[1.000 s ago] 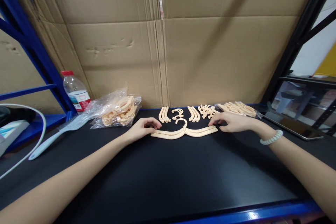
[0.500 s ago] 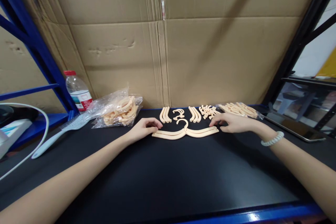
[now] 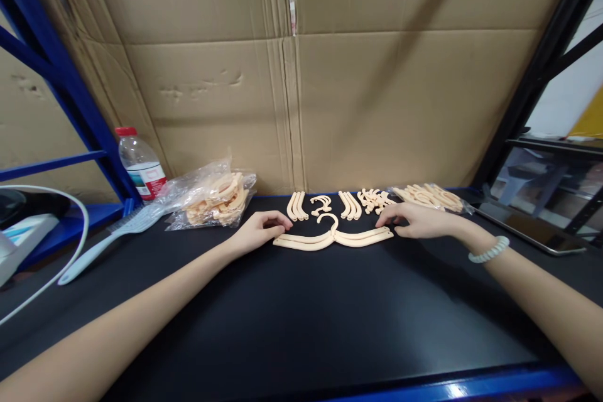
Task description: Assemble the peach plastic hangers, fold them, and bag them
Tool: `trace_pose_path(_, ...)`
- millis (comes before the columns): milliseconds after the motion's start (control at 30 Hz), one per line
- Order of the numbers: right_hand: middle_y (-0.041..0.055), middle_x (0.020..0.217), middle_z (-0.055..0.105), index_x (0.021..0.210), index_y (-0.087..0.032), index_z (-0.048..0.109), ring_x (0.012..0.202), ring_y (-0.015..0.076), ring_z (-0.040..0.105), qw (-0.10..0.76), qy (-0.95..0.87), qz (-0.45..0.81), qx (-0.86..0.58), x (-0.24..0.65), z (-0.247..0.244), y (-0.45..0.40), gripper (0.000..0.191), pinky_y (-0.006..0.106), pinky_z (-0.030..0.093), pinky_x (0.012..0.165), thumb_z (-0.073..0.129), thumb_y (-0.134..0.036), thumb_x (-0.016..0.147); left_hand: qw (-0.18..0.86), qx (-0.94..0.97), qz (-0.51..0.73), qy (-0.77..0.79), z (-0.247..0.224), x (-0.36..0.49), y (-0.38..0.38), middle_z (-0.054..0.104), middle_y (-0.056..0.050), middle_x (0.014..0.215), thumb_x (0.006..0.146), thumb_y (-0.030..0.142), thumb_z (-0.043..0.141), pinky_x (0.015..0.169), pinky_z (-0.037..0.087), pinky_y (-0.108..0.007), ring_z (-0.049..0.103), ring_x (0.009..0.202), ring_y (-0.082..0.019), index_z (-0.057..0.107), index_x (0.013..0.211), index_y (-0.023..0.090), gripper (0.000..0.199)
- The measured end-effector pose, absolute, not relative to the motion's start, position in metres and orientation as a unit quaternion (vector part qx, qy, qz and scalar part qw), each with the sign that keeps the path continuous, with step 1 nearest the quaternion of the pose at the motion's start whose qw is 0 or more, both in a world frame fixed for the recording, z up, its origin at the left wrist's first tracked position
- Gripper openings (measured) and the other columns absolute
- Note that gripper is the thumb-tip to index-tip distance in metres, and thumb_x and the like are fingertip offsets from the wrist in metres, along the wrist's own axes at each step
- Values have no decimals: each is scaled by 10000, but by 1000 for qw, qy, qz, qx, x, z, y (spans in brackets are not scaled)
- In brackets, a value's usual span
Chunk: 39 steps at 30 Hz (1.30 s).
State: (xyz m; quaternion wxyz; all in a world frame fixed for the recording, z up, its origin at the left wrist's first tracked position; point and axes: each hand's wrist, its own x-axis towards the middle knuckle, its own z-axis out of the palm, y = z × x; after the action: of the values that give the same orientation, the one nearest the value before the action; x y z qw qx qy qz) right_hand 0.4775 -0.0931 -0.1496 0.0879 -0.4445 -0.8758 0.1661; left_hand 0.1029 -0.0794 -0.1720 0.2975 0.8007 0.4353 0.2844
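A cream-coloured clothes hanger lies flat on the black tabletop, its hook pointing away from me and its two double-barred arms spread left and right. My left hand rests at the hanger's left end, thumb and fingers apart and loosely bent. Over at the right end, my right hand lies with its fingers bent and spread, near the tip. Neither hand grips the hanger. Beyond it lie two sets of curved hanger arms, a few loose hooks between them, and a pile of small connector pieces.
Plastic bags of cream parts lie at left and right. A pale blue brush, a red-capped bottle and a white cable are on the left. A dark flat tray-like object lies at right. Cardboard walls the back.
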Motion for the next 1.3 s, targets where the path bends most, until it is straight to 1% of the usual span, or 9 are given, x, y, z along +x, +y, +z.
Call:
trace_pose_path(200, 70, 1010, 695, 974, -185, 686, 888, 216, 637, 120, -863, 164, -463, 475, -149, -94, 402, 326, 506, 773, 468, -91, 650, 222, 814, 323, 429, -173, 100, -73, 682, -52, 961, 814, 274, 512, 829, 505, -354, 633, 923, -198, 627, 926, 174, 189)
trace_pose_path(333, 48, 959, 707, 899, -206, 675, 858, 200, 638, 203, -855, 101, -467, 469, -149, -90, 330, 309, 493, 749, 451, -99, 681, 155, 831, 328, 423, -174, 96, -66, 672, -64, 1006, 823, 231, 500, 870, 480, -387, 611, 954, -212, 630, 970, 189, 201)
trace_pose_path(500, 38, 912, 710, 868, -207, 670, 854, 195, 634, 284, -850, 40, -442, 445, -144, -83, 225, 314, 472, 781, 480, -149, 761, 122, 863, 298, 388, -176, 93, -58, 628, -80, 1212, 850, 235, 489, 1023, 386, -421, 545, 1147, -226, 600, 1127, 196, 301)
trace_pose_path(600, 54, 909, 710, 911, -185, 674, 853, 192, 635, 275, -866, 33, -417, 425, -142, -70, 202, 318, 466, 794, 504, -177, 802, 115, 878, 277, 373, -179, 92, -55, 599, -95, 1268, 877, 235, 448, 1045, 374, -413, 521, 1195, -219, 568, 1197, 181, 347)
trace_pose_path(733, 64, 883, 701, 949, -174, 689, 822, 192, 624, 205, -899, 44, -384, 400, -143, -42, 207, 309, 461, 769, 566, -154, 783, 104, 890, 259, 361, -184, 89, -53, 567, -93, 1314, 895, 219, 410, 1061, 363, -406, 494, 1231, -210, 535, 1250, 187, 377)
trace_pose_path(867, 75, 950, 688, 974, -164, 706, 866, 191, 612, 171, -922, 59, -343, 385, -148, -18, 266, 284, 451, 780, 626, -87, 732, 90, 894, 253, 358, -188, 86, -51, 579, -89, 1297, 898, 204, 403, 1064, 359, -415, 501, 1219, -212, 541, 1241, 196, 370)
trace_pose_path(1000, 70, 950, 682, 951, -171, 721, 889, 189, 609, 159, -931, 76, -319, 379, -152, -6, 254, 281, 449, 802, 673, -84, 717, 79, 897, 255, 352, -187, 86, -52, 595, -97, 1253, 899, 197, 413, 1055, 361, -426, 497, 1208, -225, 584, 1171, 193, 321)
trace_pose_path(1200, 74, 911, 670, 864, -166, 738, 833, 171, 610, 198, -925, 96, -311, 376, -158, -4, 138, 271, 459, 773, 687, -136, 740, 77, 897, 270, 343, -185, 90, -56, 585, -91, 1107, 907, 222, 425, 991, 417, -382, 551, 1074, -209, 652, 1047, 197, 267)
trace_pose_path(1300, 56, 842, 675, 813, -176, 742, 769, 156, 610, 226, -917, 108, -310, 374, -161, -4, 108, 263, 462, 740, 677, -130, 740, 80, 894, 280, 339, -185, 91, -56, 573, -75, 1034, 904, 241, 446, 962, 435, -365, 566, 1015, -202, 679, 961, 202, 243)
